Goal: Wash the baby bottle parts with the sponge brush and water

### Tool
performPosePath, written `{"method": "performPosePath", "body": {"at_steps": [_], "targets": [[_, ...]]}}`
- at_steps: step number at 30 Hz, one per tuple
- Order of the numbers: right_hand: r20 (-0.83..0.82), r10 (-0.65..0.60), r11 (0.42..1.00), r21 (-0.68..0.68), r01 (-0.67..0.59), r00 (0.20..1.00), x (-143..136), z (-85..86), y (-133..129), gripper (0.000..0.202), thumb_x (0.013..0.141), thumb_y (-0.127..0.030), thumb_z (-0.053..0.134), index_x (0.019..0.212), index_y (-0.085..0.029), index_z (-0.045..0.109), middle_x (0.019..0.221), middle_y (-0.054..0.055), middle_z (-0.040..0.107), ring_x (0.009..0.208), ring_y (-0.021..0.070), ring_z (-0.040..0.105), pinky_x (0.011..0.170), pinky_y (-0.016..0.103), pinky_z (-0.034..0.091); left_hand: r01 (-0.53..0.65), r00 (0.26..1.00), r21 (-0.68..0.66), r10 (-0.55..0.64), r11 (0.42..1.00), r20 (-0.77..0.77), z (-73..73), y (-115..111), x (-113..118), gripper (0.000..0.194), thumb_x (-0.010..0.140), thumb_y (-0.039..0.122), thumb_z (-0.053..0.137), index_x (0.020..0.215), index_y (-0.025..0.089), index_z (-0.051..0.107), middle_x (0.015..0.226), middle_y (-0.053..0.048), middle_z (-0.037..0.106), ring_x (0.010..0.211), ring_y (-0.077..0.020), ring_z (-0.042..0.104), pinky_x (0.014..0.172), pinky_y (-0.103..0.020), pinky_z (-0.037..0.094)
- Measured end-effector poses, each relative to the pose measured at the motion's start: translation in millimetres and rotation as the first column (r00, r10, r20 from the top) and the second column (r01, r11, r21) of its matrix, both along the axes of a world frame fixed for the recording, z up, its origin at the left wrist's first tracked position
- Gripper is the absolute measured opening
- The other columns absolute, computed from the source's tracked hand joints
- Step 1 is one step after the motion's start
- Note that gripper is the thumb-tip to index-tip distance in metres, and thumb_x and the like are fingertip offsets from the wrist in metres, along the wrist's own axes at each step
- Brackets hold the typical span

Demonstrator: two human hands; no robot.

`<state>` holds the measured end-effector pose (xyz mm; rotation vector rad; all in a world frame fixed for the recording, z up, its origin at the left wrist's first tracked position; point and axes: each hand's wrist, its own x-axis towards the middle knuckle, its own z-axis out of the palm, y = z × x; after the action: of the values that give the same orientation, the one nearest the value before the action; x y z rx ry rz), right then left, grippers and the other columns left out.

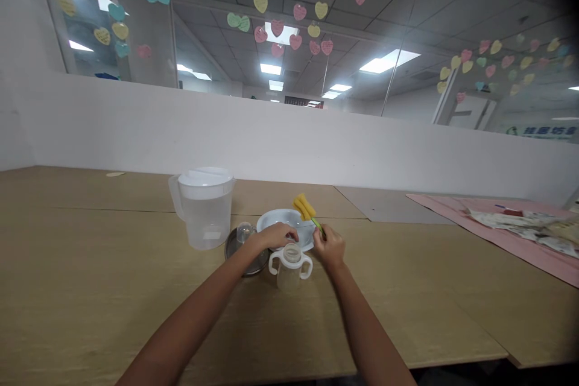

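Right hand (330,245) is closed around the green handle (318,226) of a sponge brush (304,207), gripped low so the yellow head is free, tilted up and left over the far right side of the white bowl (272,216), probably so any drips land there. Left hand (279,234) is palm down at the near side of the bowl, fingers curled with tips pointing right; can't tell if they're clamped on anything, the hand hides it. Two-handled bottle (288,277) is upright at lower center of the frame, just in front of the bowl, mouth up and seemingly open, handles out to both sides, so it's easy to reach from either side. It sits just below the left fingers and lower left of the right hand, neither visibly gripping it. Clear cup (245,231) is on the round metal tray (229,247), left of the bowl, under the left wrist's side, tray likely there to contain wet stuff. Lidded pitcher (208,217) is center left, off to the side, probably to leave elbow room
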<state>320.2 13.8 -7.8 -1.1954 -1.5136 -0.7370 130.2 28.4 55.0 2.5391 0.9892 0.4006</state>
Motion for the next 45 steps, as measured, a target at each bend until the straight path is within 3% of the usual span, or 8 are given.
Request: {"method": "performPosePath", "body": {"at_steps": [6, 16, 20, 23, 26, 32, 38, 45], "targets": [[0.010, 0.014, 1.000, 0.004, -0.014, 1.000, -0.2, 0.1, 0.5, 0.022, 0.079, -0.026, 0.044, 0.063, -0.016, 0.055, 0.048, 0.000, 0.051, 0.045, 0.0099, 0.045, 0.047, 0.021, 0.029, -0.114, 0.993, 0.038, 0.114, 0.993, 0.002, -2.4, -1.2, 0.8, 0.014, 0.060, 0.013, 0.055, 0.071, 0.015, 0.063, 0.071, -0.003, 0.064, 0.064, -0.0156, 0.056, 0.056, -0.022, 0.038], [-0.005, 0.019, 1.000, 0.002, -0.019, 1.000, -0.4, 2.0, -1.4, 0.021, 0.079, -0.025, 0.044, 0.064, -0.016, 0.056, 0.049, 0.000, 0.052, 0.046, 0.0092, 0.045, 0.048, 0.021, 0.030, -0.203, 0.961, -0.004, 0.200, 0.979, 0.191, 5.3, 6.4, 0.2, 0.031, 0.070, 0.015, 0.045, 0.098, 0.015, 0.061, 0.080, -0.003, 0.064, 0.064, -0.0117, 0.057, 0.061, -0.021, 0.044], [0.002, 0.015, 1.000, 0.021, -0.015, 1.000, -1.6, 2.7, -1.8, 0.022, 0.079, -0.025, 0.044, 0.063, -0.016, 0.055, 0.048, -0.001, 0.051, 0.045, 0.0090, 0.044, 0.048, 0.021, 0.029, -0.264, 0.753, -0.309, 0.396, 0.914, 0.526, 22.6, 3.7, 0.3, 0.024, 0.072, 0.017, 0.047, 0.093, 0.012, 0.060, 0.091, -0.007, 0.063, 0.054, -0.0086, 0.057, 0.055, -0.022, 0.047], [0.018, 0.016, 1.000, 0.021, -0.016, 1.000, -2.2, 1.5, -0.6, 0.022, 0.079, -0.025, 0.044, 0.064, -0.016, 0.055, 0.048, -0.001, 0.050, 0.045, 0.0090, 0.044, 0.048, 0.021, 0.029, -0.124, 0.566, -0.490, 0.467, 0.863, 0.679, 36.2, -0.9, 0.8, 0.021, 0.073, 0.015, 0.048, 0.091, 0.009, 0.058, 0.086, -0.008, 0.063, 0.056, -0.0089, 0.059, 0.058, -0.023, 0.050], [0.024, 0.022, 0.999, 0.028, -0.023, 0.999, -1.7, 0.8, 0.3, 0.021, 0.080, -0.025, 0.044, 0.066, -0.016, 0.056, 0.048, -0.001, 0.050, 0.045, 0.0089, 0.044, 0.047, 0.021, 0.028, -0.018, 0.478, -0.550, 0.491, 0.835, 0.729, 47.1, -7.6, 0.5, 0.021, 0.072, 0.010, 0.049, 0.090, 0.008, 0.059, 0.077, -0.006, 0.065, 0.063, -0.0108, 0.062, 0.066, -0.025, 0.051], [-0.005, 0.017, 0.999, 0.032, -0.017, 1.000, -0.1, 2.9, -1.3, 0.022, 0.080, -0.023, 0.043, 0.064, -0.016, 0.056, 0.046, -0.002, 0.047, 0.043, 0.0085, 0.041, 0.046, 0.020, 0.027, -0.004, 0.552, -0.489, 0.410, 0.872, 0.726, 57.9, -24.0, -1.0, 0.043, 0.062, 0.007, 0.063, 0.104, 0.013, 0.057, 0.077, -0.004, 0.068, 0.080, -0.0171, 0.063, 0.077, -0.030, 0.049], [-0.023, 0.042, 0.999, 0.018, -0.041, 0.999, -2.3, 5.6, -3.8, 0.024, 0.081, -0.024, 0.041, 0.063, -0.016, 0.054, 0.046, -0.002, 0.046, 0.043, 0.0087, 0.040, 0.046, 0.021, 0.027, -0.051, 0.614, -0.362, 0.315, 0.931, 0.723, 56.2, -21.6, -1.9, 0.044, 0.064, 0.015, 0.065, 0.107, 0.014, 0.057, 0.086, -0.006, 0.067, 0.077, -0.0163, 0.062, 0.071, -0.029, 0.049], [-0.022, 0.046, 0.999, 0.028, -0.046, 0.999, -1.1, 4.1, -2.0, 0.023, 0.081, -0.023, 0.041, 0.065, -0.016, 0.056, 0.045, -0.002, 0.047, 0.042, 0.0082, 0.040, 0.045, 0.020, 0.027, -0.100, 0.649, -0.187, 0.207, 0.977, 0.733, 48.0, -8.8, 1.1, 0.042, 0.069, 0.039, 0.061, 0.102, 0.014, 0.059, 0.082, -0.003, 0.060, 0.072, -0.0114, 0.055, 0.066, -0.023, 0.045]]}}
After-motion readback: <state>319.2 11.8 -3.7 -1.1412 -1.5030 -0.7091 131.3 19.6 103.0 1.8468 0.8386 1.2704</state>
